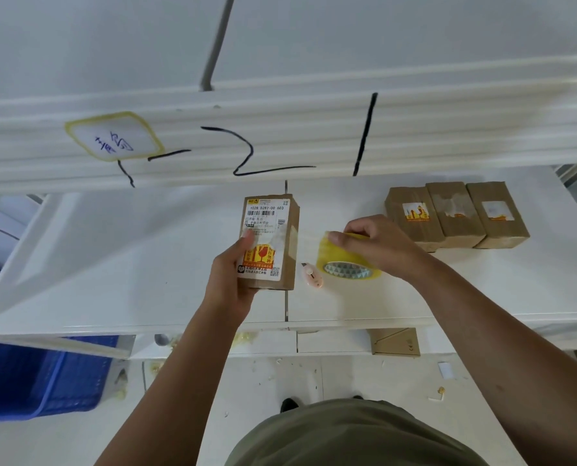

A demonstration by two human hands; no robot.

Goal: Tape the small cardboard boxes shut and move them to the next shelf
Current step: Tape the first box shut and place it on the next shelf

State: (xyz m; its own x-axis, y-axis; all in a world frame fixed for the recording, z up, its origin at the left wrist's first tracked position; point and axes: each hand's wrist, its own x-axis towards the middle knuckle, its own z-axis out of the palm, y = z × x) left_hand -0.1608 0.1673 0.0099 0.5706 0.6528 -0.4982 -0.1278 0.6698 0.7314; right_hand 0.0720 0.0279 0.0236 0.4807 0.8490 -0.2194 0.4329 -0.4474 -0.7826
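Small cardboard box [269,242] with a printed shipping label on its upper face, held just above a white shelf [145,264], over the seam where two shelf panels meet. The person's left hand [230,280] grips the box from its lower left corner, fingers curled underneath and the thumb pressed flat on the label. The right hand [374,240] is curled over the top of a tape roll [347,264] of yellowish clear tape, just to the right of the box. A strip of clear tape [305,235] stretches from the roll across to the box's top face, reaching as far as the left thumb.

A small pink cutter [312,275] lies on the shelf between the box and the tape roll. Farther right and toward the back of the same shelf, three more cardboard boxes stand side by side and touching: the first box [414,216] carries an orange sticker, the middle box [455,213] shows a torn label, and the last box [497,213] has a pale label.

Above, the front beam of a higher shelf [280,136] bears black hand-drawn marks and a yellow-edged paper tag [114,137] with blue handwriting. A blue plastic crate [28,375] sits low on the left. A flat piece of cardboard [394,341] leans below the shelf's front edge.
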